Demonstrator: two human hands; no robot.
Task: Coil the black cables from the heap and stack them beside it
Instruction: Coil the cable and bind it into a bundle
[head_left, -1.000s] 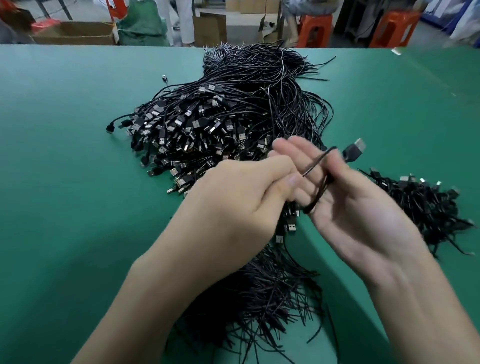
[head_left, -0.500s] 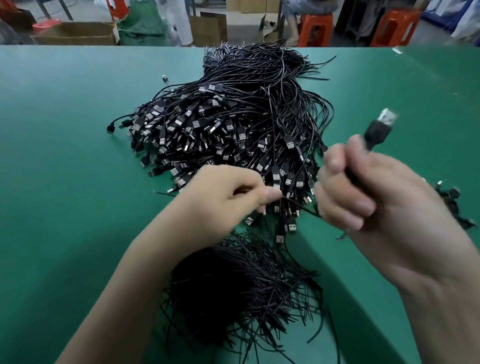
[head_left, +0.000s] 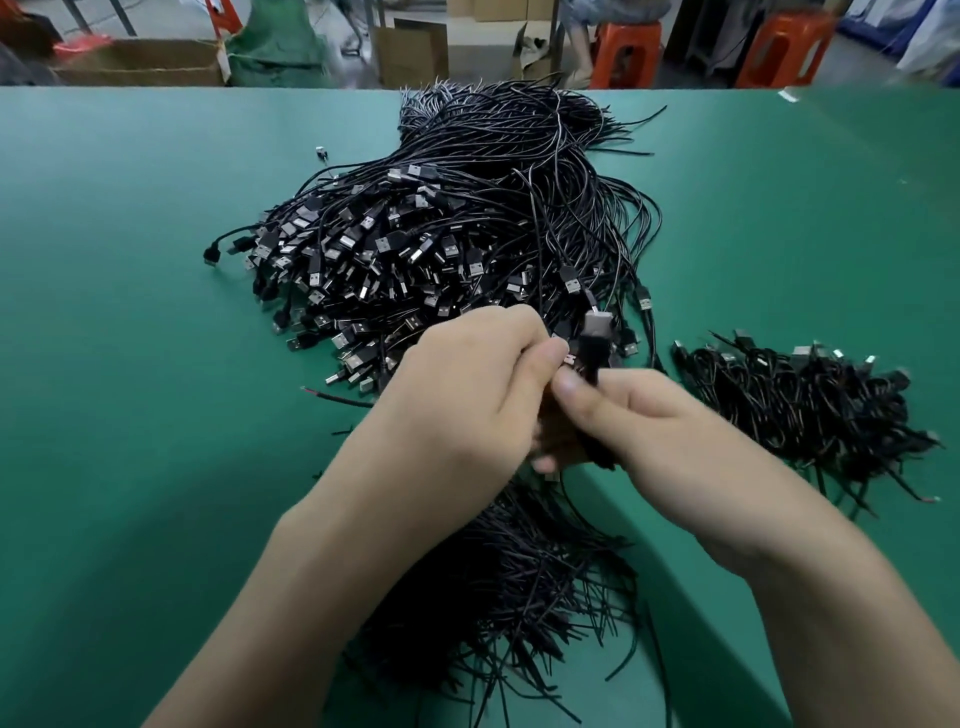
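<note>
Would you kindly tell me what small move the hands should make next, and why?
Probably finish the wrap with the left hand: it and the right hand grip the black USB cable over the tangled heap, not yet carried to the coiled stack beside it.

Cable (head_left: 591, 364) plug (head_left: 596, 323) blurred just above the thumbs, the rest hidden inside the curled fingers of left hand (head_left: 467, 395) and right hand (head_left: 675, 447). Heap (head_left: 441, 249) partly hidden under the fingers and wrists. Stack (head_left: 810, 400), right of the fingers, smeared. Forearms (head_left: 332, 597) cut by bottom edge.
</note>
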